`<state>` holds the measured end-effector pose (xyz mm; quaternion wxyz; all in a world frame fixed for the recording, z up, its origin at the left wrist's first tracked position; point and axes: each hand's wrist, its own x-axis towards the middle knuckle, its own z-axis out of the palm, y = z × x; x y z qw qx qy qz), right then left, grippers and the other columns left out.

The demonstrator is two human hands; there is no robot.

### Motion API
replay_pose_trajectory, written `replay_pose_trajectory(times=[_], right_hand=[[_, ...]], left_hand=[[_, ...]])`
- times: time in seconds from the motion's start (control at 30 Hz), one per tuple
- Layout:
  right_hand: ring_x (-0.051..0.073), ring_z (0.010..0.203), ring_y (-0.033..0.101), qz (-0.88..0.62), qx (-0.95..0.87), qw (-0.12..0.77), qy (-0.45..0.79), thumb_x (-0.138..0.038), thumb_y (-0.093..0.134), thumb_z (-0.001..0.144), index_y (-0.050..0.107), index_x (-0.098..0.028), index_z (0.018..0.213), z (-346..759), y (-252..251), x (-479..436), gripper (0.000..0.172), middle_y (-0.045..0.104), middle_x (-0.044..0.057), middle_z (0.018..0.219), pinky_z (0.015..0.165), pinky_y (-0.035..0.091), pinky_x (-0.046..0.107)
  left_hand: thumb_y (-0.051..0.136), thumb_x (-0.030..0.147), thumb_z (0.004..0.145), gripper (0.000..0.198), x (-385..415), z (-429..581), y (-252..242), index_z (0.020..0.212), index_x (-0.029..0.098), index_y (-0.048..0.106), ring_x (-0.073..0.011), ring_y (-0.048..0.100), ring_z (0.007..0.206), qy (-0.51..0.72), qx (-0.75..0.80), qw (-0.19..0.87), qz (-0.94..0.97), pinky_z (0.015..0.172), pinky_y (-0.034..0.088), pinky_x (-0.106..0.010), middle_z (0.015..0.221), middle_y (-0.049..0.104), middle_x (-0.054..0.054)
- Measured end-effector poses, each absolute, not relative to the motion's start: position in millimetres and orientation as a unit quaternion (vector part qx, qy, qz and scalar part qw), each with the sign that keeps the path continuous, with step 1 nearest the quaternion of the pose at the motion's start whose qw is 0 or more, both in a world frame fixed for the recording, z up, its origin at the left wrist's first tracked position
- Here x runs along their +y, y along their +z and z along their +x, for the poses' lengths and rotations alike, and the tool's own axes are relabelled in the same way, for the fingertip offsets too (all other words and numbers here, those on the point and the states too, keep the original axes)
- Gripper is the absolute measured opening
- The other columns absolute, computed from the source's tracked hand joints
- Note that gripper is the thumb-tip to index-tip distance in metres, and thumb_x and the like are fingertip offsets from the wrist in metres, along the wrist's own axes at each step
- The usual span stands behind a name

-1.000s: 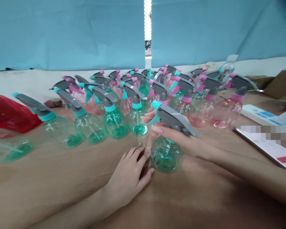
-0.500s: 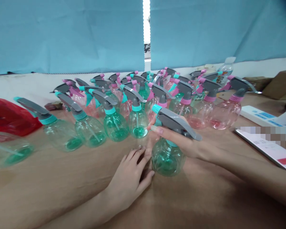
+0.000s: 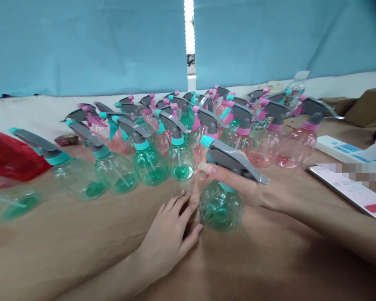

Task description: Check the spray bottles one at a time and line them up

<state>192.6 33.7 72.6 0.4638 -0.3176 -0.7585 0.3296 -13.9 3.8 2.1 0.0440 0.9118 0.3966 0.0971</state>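
Note:
A round clear-green spray bottle (image 3: 221, 209) with a grey and turquoise trigger head stands in front of me. My right hand (image 3: 238, 179) is wrapped round its neck just under the head, thumb towards the nozzle side. Flat on the brown table (image 3: 97, 251), just left of that bottle, rests my left hand (image 3: 174, 230), fingers apart and nothing in it. Beyond it stands another green spray bottle (image 3: 181, 163), next to a darker green spray bottle (image 3: 150, 165).
Several more green and pink spray bottles crowd the back. To the right lie a phone (image 3: 347, 188) and a white box with blue print (image 3: 341, 148); behind them sits a brown carton (image 3: 369, 106). A red plastic bag (image 3: 12, 156) is at far left. Blue cloth (image 3: 97, 46) hangs behind.
The view has shifted slightly, so the background bottles sit a little further left. Both hands and the held spray bottle stay nearly where they were.

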Motion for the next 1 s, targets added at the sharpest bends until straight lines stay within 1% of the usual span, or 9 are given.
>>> replay_pose_trajectory(times=[0.13,0.3,0.4,0.5,0.6,0.7,0.83,0.93,1.0], right_hand=[[0.012,0.062,0.054,-0.322,-0.726,0.486,0.366,-0.036,0.061,0.087,0.062,-0.024,0.094,188.6,68.1,35.7,0.014,0.061,-0.002,0.075,0.058,0.044,0.027],[0.014,0.068,0.058,-0.322,-0.707,0.492,0.392,-0.033,0.062,0.085,0.062,-0.025,0.103,187.0,63.7,35.7,0.019,0.064,-0.001,0.08,0.066,0.048,0.03],[0.015,0.073,0.06,-0.313,-0.704,0.497,0.399,-0.034,0.063,0.085,0.062,-0.025,0.104,187.9,60.5,37.5,0.022,0.065,0.0,0.088,0.072,0.05,0.032],[0.014,0.074,0.061,-0.307,-0.704,0.497,0.404,-0.034,0.064,0.084,0.061,-0.025,0.104,188.4,59.2,38.8,0.022,0.064,0.0,0.09,0.079,0.051,0.033],[0.014,0.075,0.062,-0.31,-0.697,0.49,0.422,-0.03,0.064,0.084,0.06,-0.024,0.103,188.0,61.9,37.5,0.02,0.065,0.0,0.093,0.077,0.052,0.033],[0.017,0.082,0.065,-0.317,-0.692,0.494,0.42,-0.027,0.065,0.083,0.06,-0.023,0.103,187.2,65.2,35.7,0.021,0.066,0.002,0.1,0.075,0.054,0.034],[0.021,0.095,0.067,-0.323,-0.684,0.5,0.422,-0.027,0.067,0.08,0.062,-0.023,0.103,186.0,64.8,35.6,0.024,0.068,0.004,0.111,0.079,0.056,0.036],[0.023,0.11,0.063,-0.312,-0.67,0.509,0.442,-0.025,0.068,0.08,0.062,-0.023,0.104,184.9,64.2,36.0,0.025,0.067,0.004,0.117,0.083,0.056,0.035],[0.024,0.116,0.061,-0.31,-0.663,0.512,0.45,-0.022,0.068,0.079,0.061,-0.023,0.104,184.2,65.5,35.7,0.026,0.067,0.005,0.119,0.084,0.056,0.035]], left_hand=[[0.056,0.029,0.091,0.034,3.2,-13.9,2.2,0.123,0.017,0.056,-0.0338,0.046,0.124,0.103,0.396,0.047,0.911,0.097,0.044,-0.051,0.135,0.052,-0.015],[0.056,0.029,0.091,0.033,3.4,-14.2,1.9,0.122,0.017,0.056,-0.0342,0.046,0.125,0.103,0.397,0.05,0.911,0.097,0.043,-0.052,0.136,0.051,-0.015],[0.056,0.028,0.091,0.034,3.9,-14.0,1.9,0.123,0.016,0.055,-0.0346,0.045,0.125,0.104,0.395,0.049,0.911,0.098,0.043,-0.052,0.136,0.051,-0.015],[0.055,0.029,0.092,0.034,3.6,-13.8,2.1,0.123,0.016,0.055,-0.0344,0.045,0.125,0.103,0.395,0.05,0.912,0.097,0.043,-0.052,0.136,0.051,-0.015],[0.056,0.029,0.092,0.035,2.8,-13.8,1.6,0.124,0.016,0.055,-0.0347,0.045,0.125,0.102,0.395,0.053,0.912,0.097,0.043,-0.053,0.135,0.051,-0.015],[0.055,0.029,0.092,0.035,2.4,-14.2,0.6,0.124,0.016,0.055,-0.0347,0.045,0.125,0.104,0.395,0.052,0.911,0.097,0.043,-0.053,0.136,0.051,-0.015],[0.056,0.029,0.092,0.033,2.6,-15.0,0.3,0.122,0.015,0.057,-0.0347,0.046,0.123,0.105,0.394,0.052,0.912,0.096,0.044,-0.052,0.135,0.051,-0.016],[0.055,0.03,0.092,0.034,2.5,-15.2,0.4,0.122,0.015,0.056,-0.0344,0.046,0.123,0.109,0.391,0.05,0.913,0.097,0.043,-0.052,0.134,0.052,-0.015],[0.055,0.03,0.092,0.034,2.2,-15.2,0.1,0.123,0.015,0.056,-0.0344,0.046,0.124,0.11,0.39,0.05,0.913,0.098,0.043,-0.052,0.134,0.052,-0.016]])
